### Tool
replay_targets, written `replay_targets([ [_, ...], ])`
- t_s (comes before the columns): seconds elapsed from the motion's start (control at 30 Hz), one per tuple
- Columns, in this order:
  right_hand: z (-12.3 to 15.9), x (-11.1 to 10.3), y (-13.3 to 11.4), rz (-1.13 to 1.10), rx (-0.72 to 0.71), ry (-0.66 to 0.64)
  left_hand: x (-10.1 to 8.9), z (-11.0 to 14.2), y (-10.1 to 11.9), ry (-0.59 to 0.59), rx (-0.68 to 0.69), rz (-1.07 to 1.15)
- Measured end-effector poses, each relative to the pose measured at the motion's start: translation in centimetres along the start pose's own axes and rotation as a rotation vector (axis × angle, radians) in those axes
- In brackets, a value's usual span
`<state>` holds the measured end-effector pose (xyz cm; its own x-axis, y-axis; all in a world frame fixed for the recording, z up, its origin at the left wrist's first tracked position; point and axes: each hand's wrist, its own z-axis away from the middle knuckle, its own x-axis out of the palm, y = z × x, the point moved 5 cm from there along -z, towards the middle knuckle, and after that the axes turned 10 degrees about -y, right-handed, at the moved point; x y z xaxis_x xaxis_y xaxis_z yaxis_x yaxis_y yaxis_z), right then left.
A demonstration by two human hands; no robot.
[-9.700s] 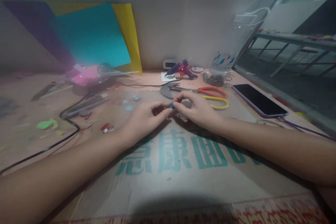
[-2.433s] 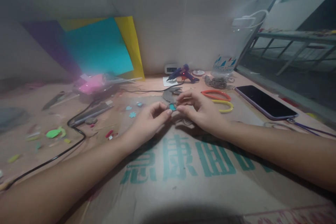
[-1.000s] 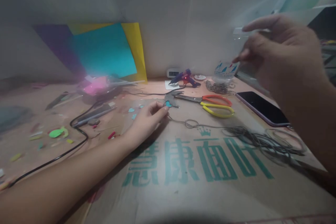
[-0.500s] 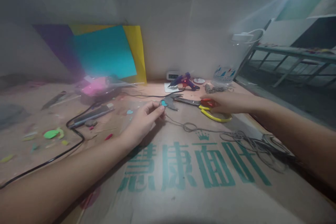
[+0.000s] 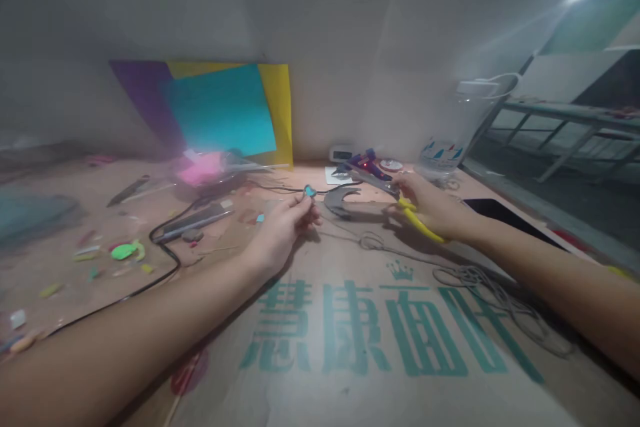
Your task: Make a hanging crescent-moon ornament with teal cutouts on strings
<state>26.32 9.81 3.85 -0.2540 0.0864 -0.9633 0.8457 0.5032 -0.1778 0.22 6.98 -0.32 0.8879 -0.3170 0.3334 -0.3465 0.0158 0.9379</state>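
Observation:
My left hand [image 5: 287, 227] is closed in a pinch on a small teal piece [image 5: 310, 191] with a darker edge, held just above the board. From near those fingers a thin grey cord [image 5: 370, 241] trails right, with a loose loop in it, to a tangle. My right hand [image 5: 430, 207] grips a pair of scissors [image 5: 413, 219] with a yellow handle, raised off the board, blades pointing left. Below the blades, between the hands, lies a curved grey scrap [image 5: 343, 201]. A small light-blue bit [image 5: 260, 218] sits left of my left hand.
A purple glue gun [image 5: 370, 163] with a red light lies at the back near a small white digital clock [image 5: 342, 153]. A clear bottle [image 5: 443, 140] stands back right. A dark phone-like slab [image 5: 510, 220] lies under my right forearm. A black cable [image 5: 173, 257] crosses the left side among scraps.
My right hand has lifted the scissors off the board. The teal piece has come away from the grey scrap, which now lies by itself. The view has shifted slightly left.

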Motion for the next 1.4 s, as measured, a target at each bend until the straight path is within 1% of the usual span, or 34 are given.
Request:
replay_targets([
  [0.1,0.3,0.3,-1.7,0.067,-0.079,0.045,0.4,-0.1,0.0,-0.062,-0.015,0.075],
  [0.2,0.6,0.4,-2.9,0.077,-0.139,0.089,0.9,0.1,0.0,-0.113,-0.047,0.120],
  [0.33,1.1,0.3,-3.6,0.110,-0.248,0.181,2.3,1.0,-0.1,-0.208,-0.128,0.157],
  [0.43,1.5,0.3,-3.9,0.163,-0.279,0.227,3.2,1.7,-0.3,-0.265,-0.198,0.194],
  [0.5,1.7,0.3,-4.1,0.188,-0.299,0.240,3.4,1.9,-0.4,-0.275,-0.219,0.214],
  [0.63,1.9,0.2,-4.4,0.188,-0.329,0.260,3.1,1.7,-0.3,-0.223,-0.188,0.221],
  [0.7,1.9,0.1,-4.5,0.176,-0.341,0.267,3.1,1.8,-0.2,-0.223,-0.194,0.226],
  [0.83,2.2,0.0,-4.8,0.155,-0.383,0.294,4.0,2.3,0.0,-0.329,-0.261,0.245],
  [0.9,2.3,-0.1,-4.6,0.098,-0.384,0.310,4.2,2.5,0.4,-0.349,-0.247,0.223],
  [1.03,2.2,-0.3,-3.2,-0.033,-0.365,0.382,4.0,2.3,0.9,-0.290,-0.175,0.155],
  [1.1,1.9,-0.3,-2.2,0.008,-0.349,0.403,3.9,2.2,1.0,-0.275,-0.148,0.133],
  [1.23,1.4,0.0,-0.4,0.158,-0.319,0.438,3.6,2.0,1.4,-0.244,-0.115,0.100],
  [1.3,1.2,0.2,0.0,0.198,-0.327,0.456,3.6,2.1,1.6,-0.238,-0.117,0.083],
  [1.4,1.2,0.3,-0.1,0.227,-0.345,0.475,3.8,2.3,1.8,-0.253,-0.123,0.067],
])
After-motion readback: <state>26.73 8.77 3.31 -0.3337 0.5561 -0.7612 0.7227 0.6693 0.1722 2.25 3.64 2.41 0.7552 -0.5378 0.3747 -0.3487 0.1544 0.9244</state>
